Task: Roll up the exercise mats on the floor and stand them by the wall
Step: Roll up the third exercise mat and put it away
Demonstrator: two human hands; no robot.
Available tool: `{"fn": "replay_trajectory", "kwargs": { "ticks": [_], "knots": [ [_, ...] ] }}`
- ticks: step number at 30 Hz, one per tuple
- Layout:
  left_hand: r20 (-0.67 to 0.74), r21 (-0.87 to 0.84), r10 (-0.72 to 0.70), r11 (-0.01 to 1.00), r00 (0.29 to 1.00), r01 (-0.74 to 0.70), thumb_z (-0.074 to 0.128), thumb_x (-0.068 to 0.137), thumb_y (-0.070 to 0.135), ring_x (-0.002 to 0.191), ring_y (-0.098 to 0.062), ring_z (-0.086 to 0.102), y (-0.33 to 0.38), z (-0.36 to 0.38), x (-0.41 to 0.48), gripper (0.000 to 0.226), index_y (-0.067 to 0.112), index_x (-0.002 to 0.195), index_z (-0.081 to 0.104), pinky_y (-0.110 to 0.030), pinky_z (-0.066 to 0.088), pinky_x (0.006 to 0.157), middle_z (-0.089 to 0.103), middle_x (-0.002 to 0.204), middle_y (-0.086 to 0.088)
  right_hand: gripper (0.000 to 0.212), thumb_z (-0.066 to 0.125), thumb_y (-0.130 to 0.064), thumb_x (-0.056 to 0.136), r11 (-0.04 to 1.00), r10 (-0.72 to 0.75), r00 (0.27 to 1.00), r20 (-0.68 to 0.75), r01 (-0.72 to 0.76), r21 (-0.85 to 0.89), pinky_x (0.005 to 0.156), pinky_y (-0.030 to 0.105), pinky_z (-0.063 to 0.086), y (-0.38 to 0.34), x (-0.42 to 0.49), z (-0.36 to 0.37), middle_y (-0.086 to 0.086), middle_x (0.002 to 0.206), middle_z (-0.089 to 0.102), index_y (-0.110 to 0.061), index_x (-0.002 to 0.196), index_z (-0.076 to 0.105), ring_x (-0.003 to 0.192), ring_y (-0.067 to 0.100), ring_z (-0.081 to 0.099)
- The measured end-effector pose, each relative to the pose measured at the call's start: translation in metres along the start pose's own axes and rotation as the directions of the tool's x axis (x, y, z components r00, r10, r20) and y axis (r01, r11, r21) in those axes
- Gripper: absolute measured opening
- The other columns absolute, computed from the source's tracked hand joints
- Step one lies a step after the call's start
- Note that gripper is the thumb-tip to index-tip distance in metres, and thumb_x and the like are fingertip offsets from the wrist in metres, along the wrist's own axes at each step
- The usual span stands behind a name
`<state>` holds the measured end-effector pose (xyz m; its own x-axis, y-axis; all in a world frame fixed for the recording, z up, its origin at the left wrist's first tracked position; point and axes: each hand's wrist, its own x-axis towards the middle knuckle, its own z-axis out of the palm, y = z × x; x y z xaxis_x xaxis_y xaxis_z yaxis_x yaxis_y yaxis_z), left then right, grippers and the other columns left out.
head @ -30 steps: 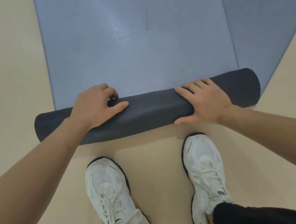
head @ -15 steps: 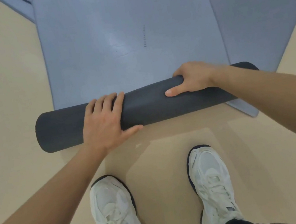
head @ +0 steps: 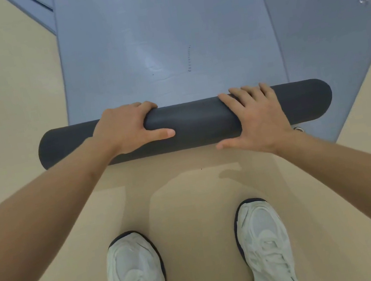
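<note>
A blue exercise mat [head: 164, 41] lies flat on the beige floor, and its near end is wound into a dark grey roll [head: 196, 121] lying crosswise in front of me. My left hand [head: 126, 127] grips the roll left of its middle, fingers curled over the far side and thumb along the front. My right hand [head: 253, 117] presses flat on the roll right of its middle, with straight fingers reaching over the top. A second blue mat [head: 332, 32] lies flat under the first, sticking out to the right.
My two white sneakers [head: 137, 274] [head: 264, 244] stand on the bare beige floor [head: 2, 96] just behind the roll. A corner of another blue mat [head: 37, 10] shows at the top left. A small metal eyelet [head: 364, 0] sits in the right mat.
The two hands have swapped roles: my left hand went from flat on the roll to curled over it, and my right hand from curled over the far side to flat. The roll has moved forward.
</note>
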<state>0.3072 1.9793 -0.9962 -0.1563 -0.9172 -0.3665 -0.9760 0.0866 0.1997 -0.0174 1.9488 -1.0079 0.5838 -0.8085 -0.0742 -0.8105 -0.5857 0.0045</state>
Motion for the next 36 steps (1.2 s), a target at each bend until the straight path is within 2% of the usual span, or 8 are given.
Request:
{"fn": "replay_trajectory", "kwargs": {
  "ticks": [3,7,11,15,17,20,24,36],
  "knots": [
    [-0.199,0.054,0.041,0.998,0.979,-0.031,0.035,0.079,0.092,0.113,-0.026,0.061,0.005,0.0,-0.002,0.09,0.025,0.135,0.058,-0.042,0.044,0.087,0.065,0.128,0.003,0.118,0.037,-0.103,0.063,0.999,-0.04,0.999,0.032,0.04,-0.007,0.107,0.054,0.036,0.007,0.015,-0.002,0.009,0.135,0.059,-0.019,0.146,0.044,0.115,0.036,0.056],
    [-0.52,0.109,0.123,0.991,0.846,-0.077,0.056,0.088,0.069,0.112,-0.031,0.062,0.021,0.014,-0.022,0.066,0.016,0.126,0.066,-0.044,0.043,0.092,0.069,0.125,-0.004,0.113,0.028,-0.106,0.062,0.999,-0.033,0.995,0.098,0.032,0.015,0.096,0.048,0.043,0.017,0.041,-0.006,0.004,0.119,0.064,-0.024,0.139,0.047,0.104,0.032,0.06],
    [-0.364,0.129,0.055,0.992,0.93,-0.008,0.052,0.075,0.086,0.144,-0.034,0.04,0.03,0.021,-0.028,0.101,0.021,0.152,0.044,-0.05,0.027,0.12,0.044,0.157,-0.007,0.107,0.032,-0.105,0.062,0.995,-0.043,0.975,0.218,0.022,0.095,0.083,0.038,0.04,0.027,0.067,-0.013,-0.001,0.109,0.061,-0.031,0.137,0.045,0.099,0.025,0.059],
    [-0.202,0.233,-0.004,0.971,0.979,0.052,0.04,0.06,0.101,0.145,-0.038,0.037,0.021,0.008,-0.004,0.124,0.03,0.16,0.021,-0.055,0.022,0.123,0.037,0.161,-0.013,0.098,0.04,-0.103,0.061,0.987,-0.047,0.94,0.338,-0.009,0.163,0.075,0.037,0.046,0.033,0.09,-0.02,-0.006,0.103,0.062,-0.035,0.131,0.047,0.092,0.022,0.061],
    [-0.135,0.232,-0.027,0.971,0.991,0.058,0.04,0.054,0.106,0.133,-0.034,0.049,0.016,0.0,0.009,0.128,0.032,0.157,0.023,-0.051,0.033,0.118,0.049,0.15,-0.01,0.093,0.043,-0.103,0.06,0.986,-0.045,0.938,0.344,-0.014,0.166,0.078,0.039,0.052,0.033,0.096,-0.025,-0.008,0.098,0.067,-0.035,0.124,0.052,0.088,0.02,0.063],
    [-0.093,0.229,-0.008,0.973,0.996,0.029,0.043,0.047,0.108,0.1,-0.025,0.06,0.01,-0.012,0.019,0.122,0.032,0.142,0.038,-0.044,0.051,0.091,0.063,0.115,-0.001,0.087,0.049,-0.1,0.06,0.986,-0.042,0.947,0.319,-0.013,0.167,0.074,0.037,0.051,0.029,0.099,-0.035,-0.01,0.087,0.067,-0.034,0.115,0.061,0.081,0.018,0.063],
    [-0.023,0.27,0.023,0.963,0.999,-0.016,0.041,0.041,0.111,0.077,-0.018,0.058,0.008,-0.02,0.008,0.114,0.032,0.123,0.047,-0.034,0.046,0.064,0.058,0.081,0.009,0.076,0.055,-0.097,0.06,0.973,-0.031,0.931,0.364,-0.055,0.225,0.073,0.036,0.052,0.017,0.083,-0.041,-0.01,0.077,0.065,-0.03,0.095,0.065,0.078,0.017,0.062],
    [0.275,0.14,0.103,0.979,0.956,-0.146,0.045,0.039,0.11,0.067,-0.019,0.058,0.047,0.031,-0.078,0.103,0.028,0.101,0.049,-0.036,0.05,0.064,0.058,0.07,0.01,0.061,0.058,-0.09,0.069,0.89,-0.12,0.78,0.615,-0.19,0.414,0.066,0.027,0.041,-0.021,-0.041,-0.012,-0.017,0.087,0.064,-0.036,0.098,0.063,0.083,0.005,0.059]
  ]
}}
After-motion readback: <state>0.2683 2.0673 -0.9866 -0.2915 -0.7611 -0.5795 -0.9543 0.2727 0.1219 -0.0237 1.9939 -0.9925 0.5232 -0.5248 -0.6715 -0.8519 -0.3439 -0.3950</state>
